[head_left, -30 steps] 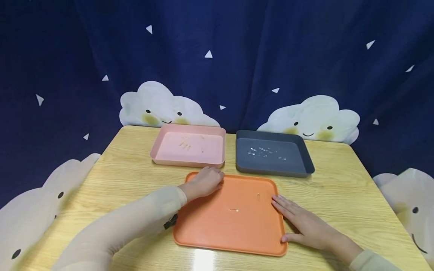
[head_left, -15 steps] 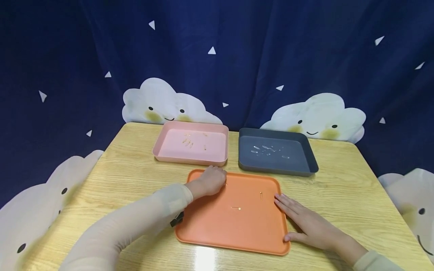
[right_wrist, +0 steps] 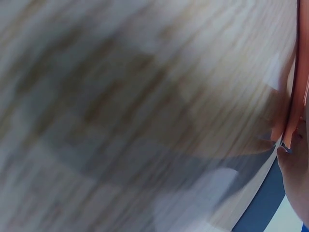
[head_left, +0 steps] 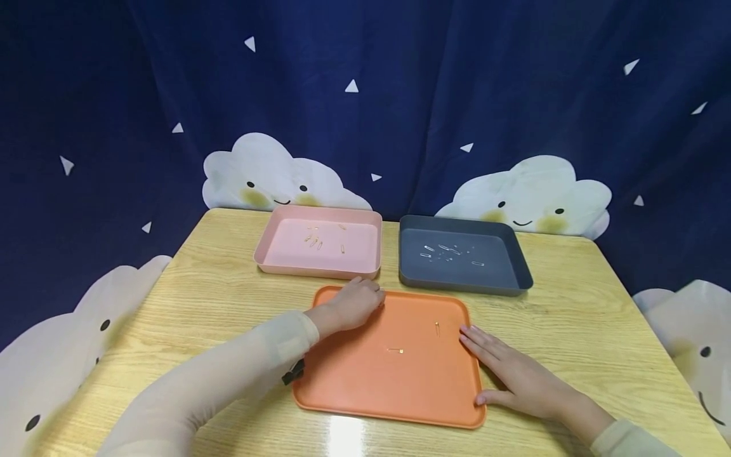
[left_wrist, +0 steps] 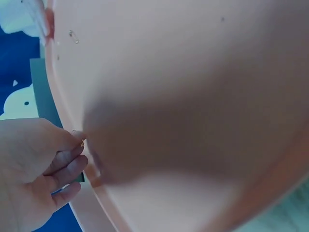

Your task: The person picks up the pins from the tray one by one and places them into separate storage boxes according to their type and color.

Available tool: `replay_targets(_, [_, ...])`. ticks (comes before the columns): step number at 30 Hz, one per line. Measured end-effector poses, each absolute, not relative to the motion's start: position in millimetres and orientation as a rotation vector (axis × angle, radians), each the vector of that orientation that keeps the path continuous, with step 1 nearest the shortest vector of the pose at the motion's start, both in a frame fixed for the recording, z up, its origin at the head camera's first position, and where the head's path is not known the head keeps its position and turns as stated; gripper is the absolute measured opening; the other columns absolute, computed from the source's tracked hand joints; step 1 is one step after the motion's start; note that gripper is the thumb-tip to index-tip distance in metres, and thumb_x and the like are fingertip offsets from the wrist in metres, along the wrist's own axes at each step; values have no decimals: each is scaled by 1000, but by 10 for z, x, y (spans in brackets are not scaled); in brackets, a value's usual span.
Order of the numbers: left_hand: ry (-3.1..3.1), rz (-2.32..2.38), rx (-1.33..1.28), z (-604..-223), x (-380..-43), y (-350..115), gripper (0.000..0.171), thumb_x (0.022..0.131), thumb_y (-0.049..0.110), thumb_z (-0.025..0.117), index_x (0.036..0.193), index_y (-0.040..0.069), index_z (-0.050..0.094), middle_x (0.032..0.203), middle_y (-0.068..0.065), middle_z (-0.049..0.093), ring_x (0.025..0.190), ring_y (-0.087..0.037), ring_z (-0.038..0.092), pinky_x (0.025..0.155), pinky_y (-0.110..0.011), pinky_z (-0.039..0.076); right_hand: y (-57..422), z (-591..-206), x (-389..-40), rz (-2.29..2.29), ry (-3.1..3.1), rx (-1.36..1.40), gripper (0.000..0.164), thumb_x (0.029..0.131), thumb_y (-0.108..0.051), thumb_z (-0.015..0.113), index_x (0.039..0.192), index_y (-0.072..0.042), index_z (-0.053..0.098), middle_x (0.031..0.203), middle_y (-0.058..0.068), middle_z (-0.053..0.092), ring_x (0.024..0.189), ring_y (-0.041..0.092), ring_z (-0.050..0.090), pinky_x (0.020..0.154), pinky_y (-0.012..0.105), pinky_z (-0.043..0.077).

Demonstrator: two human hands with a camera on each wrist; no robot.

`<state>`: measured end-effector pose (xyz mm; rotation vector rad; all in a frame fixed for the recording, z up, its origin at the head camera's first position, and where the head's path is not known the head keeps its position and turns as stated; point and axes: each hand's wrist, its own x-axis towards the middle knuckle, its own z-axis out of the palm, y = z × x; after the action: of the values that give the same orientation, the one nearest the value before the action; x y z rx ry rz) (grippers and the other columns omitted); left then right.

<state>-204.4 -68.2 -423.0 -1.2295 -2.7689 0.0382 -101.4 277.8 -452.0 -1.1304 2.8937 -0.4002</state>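
My left hand [head_left: 356, 303] is over the far left part of the orange tray [head_left: 388, 393]. In the left wrist view its thumb and forefinger pinch a small gold safety pin [left_wrist: 82, 142]. Two more gold safety pins lie on the tray, one near the middle [head_left: 395, 350] and another toward the right side [head_left: 437, 329]. My right hand [head_left: 514, 374] rests with extended fingers on the tray's right rim. Only part of that hand shows at the edge of the right wrist view.
Behind the orange tray stands a pink tray [head_left: 274, 254] with several gold safety pins. To its right, a dark grey tray [head_left: 502, 273] holds several silver safety pins and tiny bits. All stand on a wooden table [head_left: 228, 285] before a dark blue curtain [head_left: 320, 51].
A pin showed on the tray beside my left fingertips half a second ago; now the left thumb and forefinger hold a pin. My right hand stays at the rim.
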Motion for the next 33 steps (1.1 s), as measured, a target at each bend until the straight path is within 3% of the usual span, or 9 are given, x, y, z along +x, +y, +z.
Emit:
replay_targets(6, [-2820,-179,-1191,-4210,-2073,-759,15,90,14,64,75,17,66,77,3,65,79,-15,64,68,-31,46,2776,-4536,-1010,-396,2910,-1172,94,82,-59,67,156,-15,28,161,8,33,154,1,10,116,-1,0])
replay_targets(15, [-2948,-689,-1116,-4167,-2146,-894,13,89,3,62,79,7,70,73,-1,69,63,-4,46,59,-14,39,2778,-4541,-1010,-403,2910,-1147,95,82,-60,67,156,-16,27,162,7,32,153,0,10,116,-1,0])
replay_targets(23, [-2984,-919,-1124,-4147,-2211,-1026,9,84,-3,65,84,2,72,79,-7,75,73,-7,64,69,-14,49,2766,-4515,-999,-411,2895,-1123,94,83,-60,66,156,-16,27,162,7,32,152,-4,6,114,-2,-1])
replay_targets(33, [-3243,-1222,-868,-4047,-2267,-1124,8,84,-2,68,89,-2,74,85,-14,77,75,-21,75,66,-14,52,2769,-4522,-1006,-397,2907,-1164,94,82,-59,67,156,-15,28,162,8,33,153,0,9,115,-1,0])
